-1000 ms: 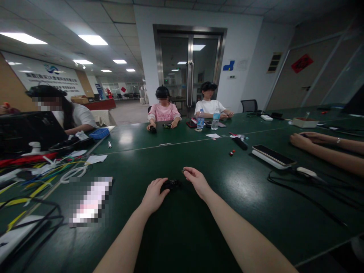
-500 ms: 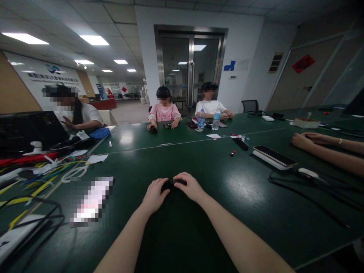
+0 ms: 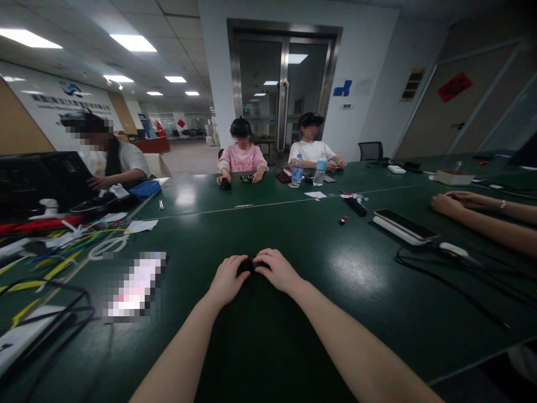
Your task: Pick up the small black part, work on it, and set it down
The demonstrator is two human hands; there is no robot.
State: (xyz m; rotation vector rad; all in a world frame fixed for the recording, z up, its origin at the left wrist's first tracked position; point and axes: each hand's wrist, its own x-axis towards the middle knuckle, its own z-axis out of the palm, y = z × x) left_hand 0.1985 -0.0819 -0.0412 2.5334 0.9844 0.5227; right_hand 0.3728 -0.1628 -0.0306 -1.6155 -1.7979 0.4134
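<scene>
At six o'clock from view centre, small black object (image 3: pixel 247 267) on green table (image 3: pixel 188 235), left hand (image 3: pixel 227 281) fingers curled round its nine o'clock side, right hand (image 3: pixel 282 272) fingers gripping its three o'clock side.

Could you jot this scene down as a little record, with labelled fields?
Left hand: curled around the left end of a small black item
Right hand: fingers on its right end; exact grip unclear
Item details: mostly hidden by the hands
Surface: dark green table
Toward the right: phone lying on a white block
Far side: two bottles
</scene>
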